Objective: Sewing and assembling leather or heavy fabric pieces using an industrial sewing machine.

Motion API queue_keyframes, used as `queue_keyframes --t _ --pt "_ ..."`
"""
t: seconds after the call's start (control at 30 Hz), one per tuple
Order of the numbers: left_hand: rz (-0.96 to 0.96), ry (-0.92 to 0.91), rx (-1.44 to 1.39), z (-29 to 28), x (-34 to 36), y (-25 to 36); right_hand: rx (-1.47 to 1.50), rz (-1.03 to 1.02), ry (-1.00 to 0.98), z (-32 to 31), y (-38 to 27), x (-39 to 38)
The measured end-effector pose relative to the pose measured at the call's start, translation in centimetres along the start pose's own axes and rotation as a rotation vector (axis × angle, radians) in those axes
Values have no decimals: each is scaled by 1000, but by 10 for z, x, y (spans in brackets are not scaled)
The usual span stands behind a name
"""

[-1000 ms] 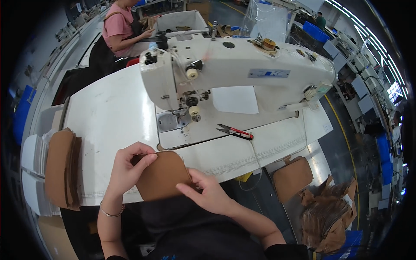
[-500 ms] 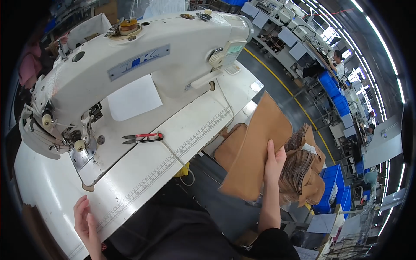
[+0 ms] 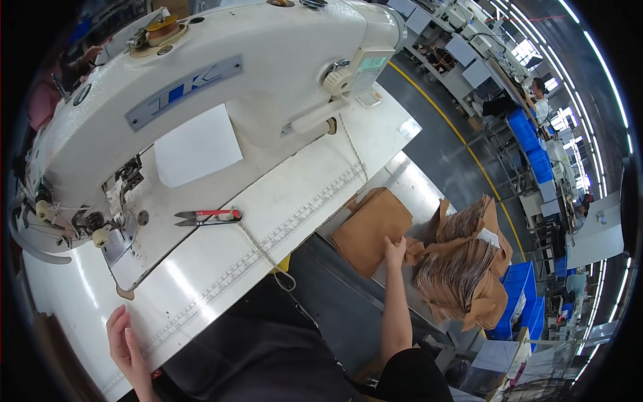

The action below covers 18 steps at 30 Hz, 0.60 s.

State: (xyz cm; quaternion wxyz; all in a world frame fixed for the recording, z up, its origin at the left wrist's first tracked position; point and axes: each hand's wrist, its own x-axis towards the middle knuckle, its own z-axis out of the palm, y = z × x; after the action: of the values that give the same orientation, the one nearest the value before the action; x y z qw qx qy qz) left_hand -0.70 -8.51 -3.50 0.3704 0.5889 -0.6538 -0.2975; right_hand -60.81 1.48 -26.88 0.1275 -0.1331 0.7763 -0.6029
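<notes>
My right hand (image 3: 396, 250) has its thumb and fingers closed on the right edge of a flat brown panel (image 3: 372, 231), which looks like fabric or leather. The panel lies on a small pile of similar pieces at the side of the sewing table. At the table's front edge, my left hand (image 3: 125, 343) holds nothing, its fingers loosely stretched out. Right of my right hand stands a thick bundle of brown panels (image 3: 462, 264) with ragged edges. Thread snips (image 3: 207, 217) with red and black handles lie by the sewing machine (image 3: 194, 87).
A white paper sheet (image 3: 198, 147) lies under the machine's arm. A ruler scale (image 3: 268, 244) runs along the table, and a cord (image 3: 261, 248) hangs over its edge. Blue bins (image 3: 512, 301) stand beyond the bundle. Other workstations and a seated person (image 3: 539, 100) are farther right.
My right hand has lowered the brown panel from above the side surface onto the small pile. The view has shifted slightly. My left hand stays at the table edge.
</notes>
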Motion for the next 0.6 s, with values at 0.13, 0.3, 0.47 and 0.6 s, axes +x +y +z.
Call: queue_keyframes --t 0.13,0.3,0.47,0.6 --pt "4 -5 27 3 0 1 -48 121 7 -4 -7 -11" --pt "2 -11 -8 7 3 2 -105 128 9 -13 0 -3" --pt "-27 34 -68 0 -1 20 -787 -281 162 -13 -3 -6" --pt "14 67 -101 3 6 37 -712 -760 80 31 -147 -66"
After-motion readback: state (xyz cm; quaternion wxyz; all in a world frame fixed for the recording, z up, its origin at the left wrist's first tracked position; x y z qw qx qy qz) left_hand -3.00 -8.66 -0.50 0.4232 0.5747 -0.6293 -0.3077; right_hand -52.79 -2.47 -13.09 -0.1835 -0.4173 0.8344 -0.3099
